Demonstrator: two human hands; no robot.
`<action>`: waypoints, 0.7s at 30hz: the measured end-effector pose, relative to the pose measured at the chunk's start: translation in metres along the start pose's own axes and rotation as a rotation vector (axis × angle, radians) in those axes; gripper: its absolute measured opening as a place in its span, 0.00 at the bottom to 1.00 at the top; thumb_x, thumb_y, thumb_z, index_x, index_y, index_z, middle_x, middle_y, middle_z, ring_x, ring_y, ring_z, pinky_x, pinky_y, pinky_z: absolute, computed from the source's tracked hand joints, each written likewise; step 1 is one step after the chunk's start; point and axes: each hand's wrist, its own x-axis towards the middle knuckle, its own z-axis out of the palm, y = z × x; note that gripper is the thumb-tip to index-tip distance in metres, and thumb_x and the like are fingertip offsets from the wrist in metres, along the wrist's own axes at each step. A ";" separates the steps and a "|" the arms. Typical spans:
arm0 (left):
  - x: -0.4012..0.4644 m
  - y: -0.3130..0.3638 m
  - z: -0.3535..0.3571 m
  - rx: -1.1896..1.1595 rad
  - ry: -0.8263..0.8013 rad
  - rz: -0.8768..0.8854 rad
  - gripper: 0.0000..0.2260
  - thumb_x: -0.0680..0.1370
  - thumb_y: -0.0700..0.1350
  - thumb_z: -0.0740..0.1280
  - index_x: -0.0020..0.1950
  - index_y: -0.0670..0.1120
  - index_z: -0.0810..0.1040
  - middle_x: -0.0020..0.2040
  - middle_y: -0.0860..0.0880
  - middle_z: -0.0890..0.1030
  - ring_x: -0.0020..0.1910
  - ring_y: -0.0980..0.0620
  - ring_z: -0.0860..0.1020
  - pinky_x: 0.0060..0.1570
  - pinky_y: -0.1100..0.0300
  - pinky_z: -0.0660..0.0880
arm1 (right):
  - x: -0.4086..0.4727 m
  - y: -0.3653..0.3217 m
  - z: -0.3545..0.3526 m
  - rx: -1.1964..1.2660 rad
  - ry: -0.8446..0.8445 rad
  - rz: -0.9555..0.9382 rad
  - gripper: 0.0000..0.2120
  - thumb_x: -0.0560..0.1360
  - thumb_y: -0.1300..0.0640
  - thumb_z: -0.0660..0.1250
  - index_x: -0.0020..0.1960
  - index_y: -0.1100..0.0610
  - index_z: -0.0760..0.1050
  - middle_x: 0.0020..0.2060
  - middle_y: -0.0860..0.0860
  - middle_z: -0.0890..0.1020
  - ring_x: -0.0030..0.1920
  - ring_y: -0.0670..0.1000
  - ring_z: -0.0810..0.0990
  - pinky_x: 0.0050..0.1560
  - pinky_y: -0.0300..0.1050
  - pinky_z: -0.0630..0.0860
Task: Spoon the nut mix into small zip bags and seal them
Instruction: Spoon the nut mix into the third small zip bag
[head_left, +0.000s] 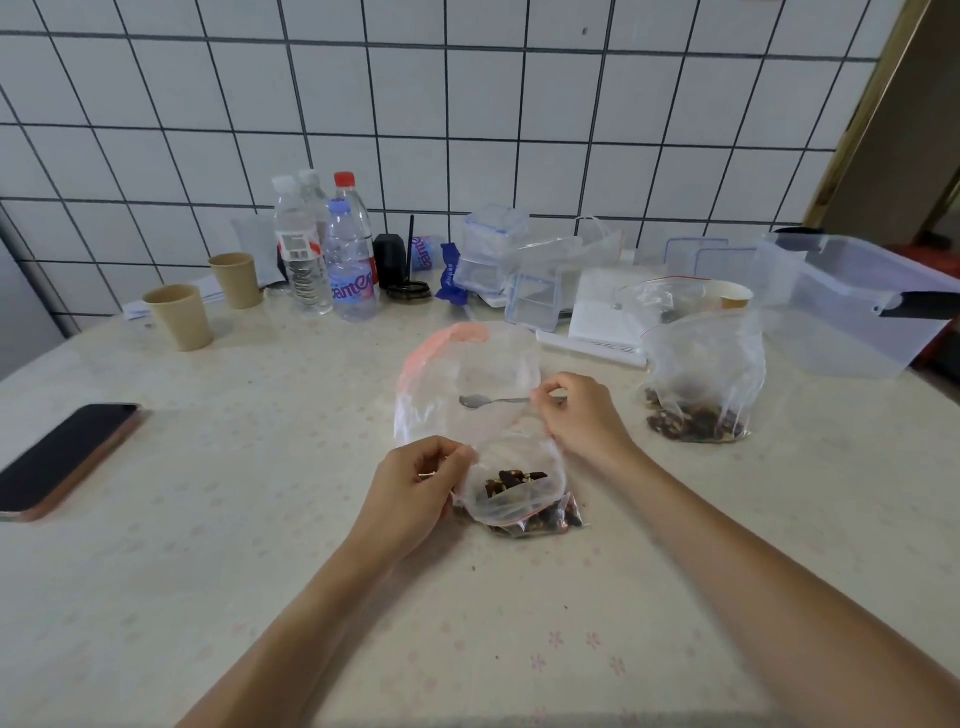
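- A pale floral-patterned surface (208, 545) is backed by a white tiled wall.
- The small zip bag (519, 499) of nut mix is pinched at its rim by the left hand (415, 488).
- A spoon (491, 400) is held by its handle in the right hand's (582, 415) fingers, inside a large empty bag (457, 384).

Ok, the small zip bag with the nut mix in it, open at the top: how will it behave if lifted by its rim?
The small zip bag is thin clear film, so it will probably sag and crumple rather than hold shape. The nut mix sits low, so the weight should hang at the bottom. Its mouth looks unsealed; tilting may spill pieces. The left hand pinches its edge.
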 end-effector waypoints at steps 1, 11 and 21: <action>-0.001 0.003 -0.001 0.008 -0.007 -0.014 0.15 0.83 0.54 0.66 0.44 0.47 0.85 0.29 0.53 0.78 0.25 0.55 0.71 0.27 0.67 0.67 | -0.001 0.003 -0.003 -0.050 -0.007 -0.002 0.14 0.83 0.45 0.65 0.62 0.53 0.78 0.35 0.48 0.85 0.28 0.47 0.82 0.42 0.50 0.84; -0.010 0.014 -0.023 -0.128 -0.234 -0.359 0.20 0.83 0.58 0.64 0.51 0.41 0.82 0.45 0.44 0.87 0.28 0.49 0.76 0.23 0.62 0.68 | -0.060 0.029 -0.058 0.289 -0.246 0.191 0.13 0.83 0.47 0.65 0.54 0.57 0.80 0.34 0.56 0.86 0.26 0.54 0.80 0.20 0.39 0.64; -0.013 0.022 -0.007 -0.185 -0.294 -0.301 0.10 0.76 0.47 0.76 0.38 0.46 0.81 0.33 0.47 0.78 0.27 0.54 0.69 0.25 0.64 0.65 | -0.090 0.005 -0.042 0.530 -0.475 0.222 0.12 0.79 0.55 0.73 0.51 0.65 0.80 0.39 0.58 0.83 0.33 0.54 0.81 0.22 0.41 0.67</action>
